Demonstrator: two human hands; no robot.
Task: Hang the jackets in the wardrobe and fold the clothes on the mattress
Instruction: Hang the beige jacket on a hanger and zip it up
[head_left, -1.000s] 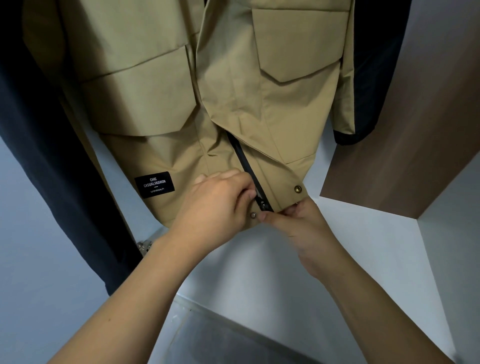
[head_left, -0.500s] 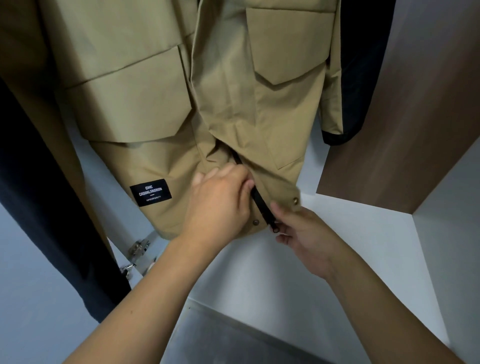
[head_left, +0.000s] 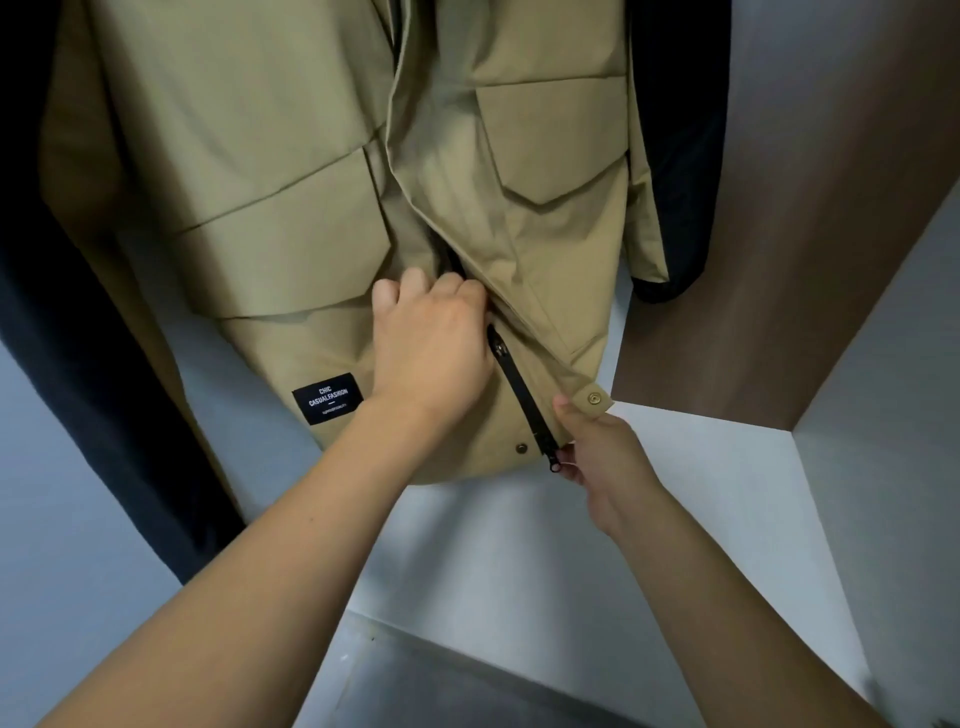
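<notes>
A khaki jacket (head_left: 291, 218) with big flap pockets and a black label hangs inside the wardrobe, filling the upper half of the view. Its black zipper (head_left: 519, 384) runs closed from the hem up to my left hand (head_left: 431, 348), which is closed around the zipper pull at the front opening. My right hand (head_left: 597, 457) pinches the bottom end of the zipper at the hem, just under the snap-button flap. The hanger and rail are out of view.
Dark garments hang on both sides: one at the left (head_left: 78, 389), one at the right (head_left: 680, 171). A brown wardrobe panel (head_left: 810, 249) stands at the right. The white wardrobe floor (head_left: 649, 545) lies below, with a grey floor strip (head_left: 467, 686) at the front.
My left hand has slid up the jacket front, and a closed length of zipper now shows below it. My right hand stays at the hem. The view has tilted slightly.
</notes>
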